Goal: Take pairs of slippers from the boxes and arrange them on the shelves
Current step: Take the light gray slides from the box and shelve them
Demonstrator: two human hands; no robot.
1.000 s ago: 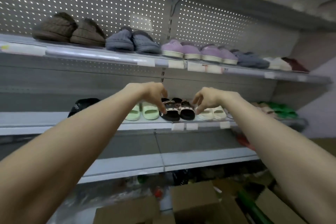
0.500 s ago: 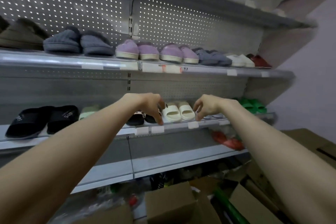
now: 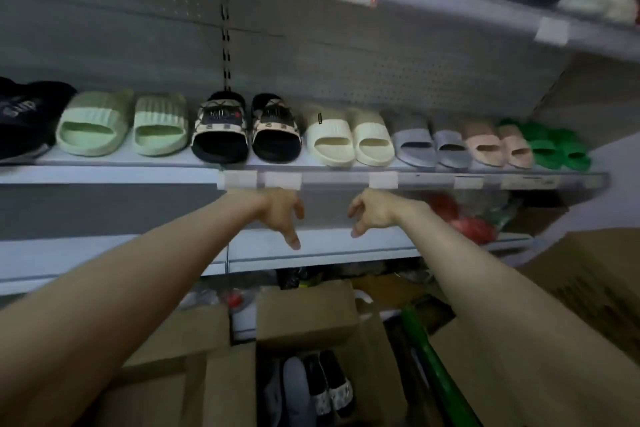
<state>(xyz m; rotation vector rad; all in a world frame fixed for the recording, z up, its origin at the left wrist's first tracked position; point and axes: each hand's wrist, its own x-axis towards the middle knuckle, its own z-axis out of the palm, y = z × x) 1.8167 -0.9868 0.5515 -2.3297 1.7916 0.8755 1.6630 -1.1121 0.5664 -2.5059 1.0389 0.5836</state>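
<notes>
Below the middle shelf [image 3: 114, 174] front edge, left hand [image 3: 281, 215] & right hand [image 3: 370, 212] hang side by side, not touching, fingers loosely curled down, both empty. On the shelf, L to R: light green pair [image 3: 121, 125], black patterned pair [image 3: 242, 130], cream pair [image 3: 349, 137], grey pair [image 3: 433, 146], pink pair [image 3: 498, 146], green pair [image 3: 557, 149]. Open cardboard box [image 3: 306, 314] at low centre holds a black-white pair [image 3: 330, 388] and a grey slipper [image 3: 294, 388].

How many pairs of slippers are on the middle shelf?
7, left to right: black, pale green, black patterned, cream, grey, pink, bright green. The frame edge cuts off the first.
</notes>
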